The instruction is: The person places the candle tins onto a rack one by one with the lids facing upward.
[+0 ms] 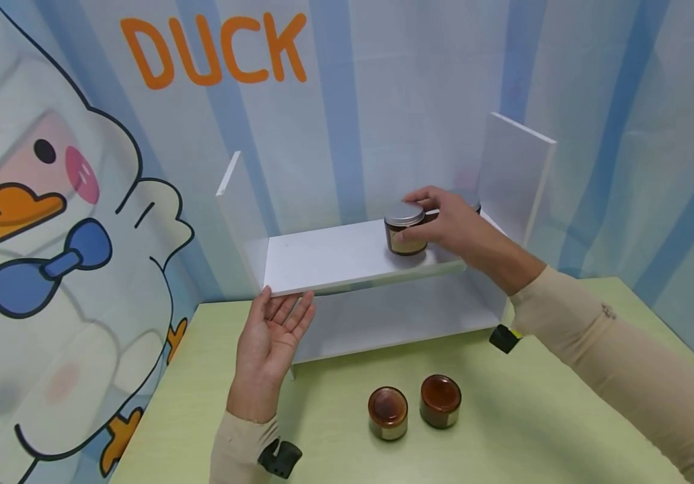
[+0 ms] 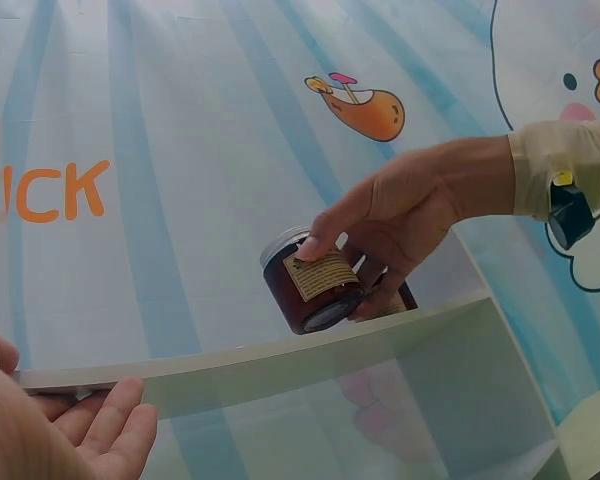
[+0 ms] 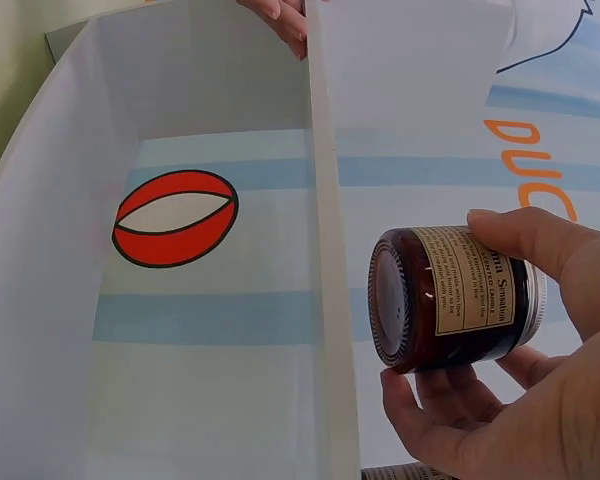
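Note:
My right hand (image 1: 452,225) grips a scented candle jar (image 1: 405,235) with a silver lid, dark amber glass and a tan label. The jar is just over the upper board of a white shelf (image 1: 317,259), towards its right side; in the left wrist view it leans. Part of another jar (image 2: 410,297) shows behind the right hand, at the shelf's right end. My left hand (image 1: 274,343), palm up, holds the board's front left edge, fingers underneath and thumb at the edge. Two more amber jars (image 1: 388,413) (image 1: 440,401) stand on the table in front of the shelf.
The shelf has upright side panels (image 1: 516,175) and a lower board (image 1: 395,319). It stands on a pale green table (image 1: 189,403). Right behind it hangs a blue striped curtain (image 1: 383,101) with cartoon ducks. Both wrists wear small black devices (image 1: 280,458).

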A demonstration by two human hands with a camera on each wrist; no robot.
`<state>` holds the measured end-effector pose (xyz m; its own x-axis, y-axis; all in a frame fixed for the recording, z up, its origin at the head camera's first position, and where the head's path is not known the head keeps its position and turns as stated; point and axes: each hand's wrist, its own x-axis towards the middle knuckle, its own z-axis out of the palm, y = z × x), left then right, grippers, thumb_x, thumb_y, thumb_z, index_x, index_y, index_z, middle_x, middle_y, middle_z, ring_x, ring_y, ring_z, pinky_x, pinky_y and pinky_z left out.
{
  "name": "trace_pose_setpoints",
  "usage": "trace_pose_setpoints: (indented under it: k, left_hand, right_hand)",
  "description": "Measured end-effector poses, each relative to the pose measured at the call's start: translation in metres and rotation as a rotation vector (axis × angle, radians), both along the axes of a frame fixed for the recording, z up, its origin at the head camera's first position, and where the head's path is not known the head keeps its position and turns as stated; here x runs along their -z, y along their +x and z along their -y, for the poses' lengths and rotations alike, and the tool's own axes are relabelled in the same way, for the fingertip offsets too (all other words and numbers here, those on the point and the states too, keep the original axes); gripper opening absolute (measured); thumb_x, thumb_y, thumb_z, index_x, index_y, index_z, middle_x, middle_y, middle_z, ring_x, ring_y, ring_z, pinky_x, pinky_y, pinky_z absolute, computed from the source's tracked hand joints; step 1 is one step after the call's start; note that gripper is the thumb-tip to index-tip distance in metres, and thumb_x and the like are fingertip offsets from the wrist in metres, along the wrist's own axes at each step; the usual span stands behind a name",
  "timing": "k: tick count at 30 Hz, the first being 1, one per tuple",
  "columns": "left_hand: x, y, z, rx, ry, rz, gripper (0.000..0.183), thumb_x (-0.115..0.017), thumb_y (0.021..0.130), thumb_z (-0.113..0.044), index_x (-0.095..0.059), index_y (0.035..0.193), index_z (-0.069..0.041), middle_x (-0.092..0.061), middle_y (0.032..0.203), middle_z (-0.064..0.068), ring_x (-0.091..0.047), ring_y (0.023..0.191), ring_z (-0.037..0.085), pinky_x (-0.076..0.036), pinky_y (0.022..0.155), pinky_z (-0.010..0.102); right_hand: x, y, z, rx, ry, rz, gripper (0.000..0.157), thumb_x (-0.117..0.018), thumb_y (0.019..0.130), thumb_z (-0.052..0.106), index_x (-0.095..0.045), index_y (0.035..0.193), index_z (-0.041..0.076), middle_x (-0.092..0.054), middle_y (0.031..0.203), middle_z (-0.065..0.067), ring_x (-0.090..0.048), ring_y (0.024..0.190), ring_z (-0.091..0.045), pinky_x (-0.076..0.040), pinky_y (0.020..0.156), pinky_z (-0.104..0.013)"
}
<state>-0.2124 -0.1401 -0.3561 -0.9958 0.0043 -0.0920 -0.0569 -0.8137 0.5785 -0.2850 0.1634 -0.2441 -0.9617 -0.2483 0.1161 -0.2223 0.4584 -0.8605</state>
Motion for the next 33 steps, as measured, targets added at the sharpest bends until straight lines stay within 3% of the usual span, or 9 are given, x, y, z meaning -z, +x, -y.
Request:
trace_pose_setpoints:
  k: [8, 13, 25, 33]
  left_hand:
    - [0.0, 0.0, 0.0, -0.004, -0.008, -0.005, 0.046, -0.05, 0.109, -0.034, -0.043, 0.144, -0.006, -0.067, 0.119, 0.01, -0.069, 0.113, 0.028, -0.053, 0.105, 0.041]
    - [0.001, 0.001, -0.001, -0.006, -0.002, -0.002, 0.044, -0.05, 0.108, -0.035, -0.046, 0.141, -0.006, -0.067, 0.119, 0.01, -0.07, 0.112, 0.028, -0.055, 0.103, 0.041]
    - [0.001, 0.001, 0.0, 0.01, -0.012, -0.006, 0.045, -0.047, 0.11, -0.034, -0.042, 0.145, -0.006, -0.065, 0.121, 0.01, -0.069, 0.112, 0.027, -0.052, 0.106, 0.04]
    - [0.0, 0.0, 0.0, 0.007, -0.004, -0.008, 0.045, -0.047, 0.11, -0.034, -0.043, 0.145, -0.006, -0.065, 0.121, 0.01, -0.069, 0.112, 0.027, -0.053, 0.106, 0.04]
  right_hand:
    - [-0.012, -0.005, 0.003, 0.033, 0.117, 0.026, 0.068, -0.083, 0.085, 0.027, -0.05, 0.142, 0.011, -0.049, 0.142, -0.015, -0.054, 0.12, -0.031, -0.047, 0.097, -0.042]
    - [-0.016, -0.008, 0.006, 0.045, 0.111, 0.046, 0.066, -0.081, 0.086, 0.022, -0.048, 0.142, 0.007, -0.049, 0.142, -0.017, -0.054, 0.12, -0.032, -0.05, 0.099, -0.043]
    - [-0.022, -0.011, 0.006, 0.005, 0.134, 0.106, 0.069, -0.081, 0.088, 0.02, -0.047, 0.147, 0.012, -0.045, 0.146, -0.019, -0.052, 0.121, -0.034, -0.051, 0.106, -0.05]
    - [-0.031, -0.018, 0.007, -0.036, 0.262, 0.129, 0.066, -0.079, 0.089, 0.025, -0.049, 0.145, 0.011, -0.046, 0.146, -0.017, -0.055, 0.122, -0.032, -0.056, 0.099, -0.047]
